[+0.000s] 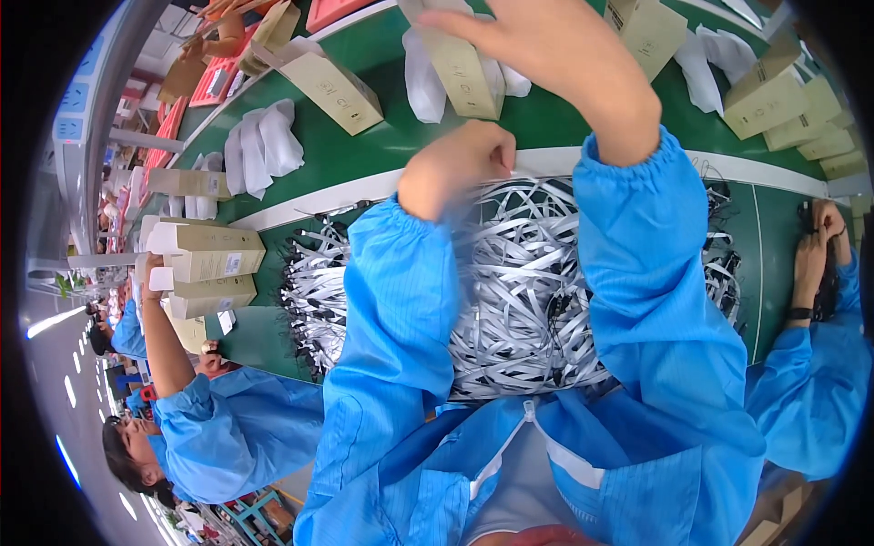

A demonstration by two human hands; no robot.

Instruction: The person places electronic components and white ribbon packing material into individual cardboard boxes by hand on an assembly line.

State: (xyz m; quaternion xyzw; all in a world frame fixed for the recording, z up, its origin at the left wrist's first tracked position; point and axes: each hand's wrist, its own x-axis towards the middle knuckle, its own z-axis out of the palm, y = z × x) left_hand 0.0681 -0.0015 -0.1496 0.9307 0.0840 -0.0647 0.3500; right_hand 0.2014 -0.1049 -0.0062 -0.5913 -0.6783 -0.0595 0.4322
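My left hand (462, 162) is curled closed, its edge blurred, over the far side of a heap of flat white straps (523, 300) with thin black cords. What its fingers hold, if anything, is hidden. Farther off, my right hand (564, 50) reaches in from the right above a tall cream carton (466, 77). One digit is stretched straight across the carton's upper end; the other fingers run out of the picture. That carton stands on the green bench, with a white pouch (426, 77) against its left side.
A white rail (300, 209) crosses the green bench (382, 146) beyond the straps. More cartons (332, 86) and white pouches (264, 141) stand behind it. Co-workers in blue sit on both sides: one's hand holds cartons (214, 255) at left, another's hands (815, 241) work at right.
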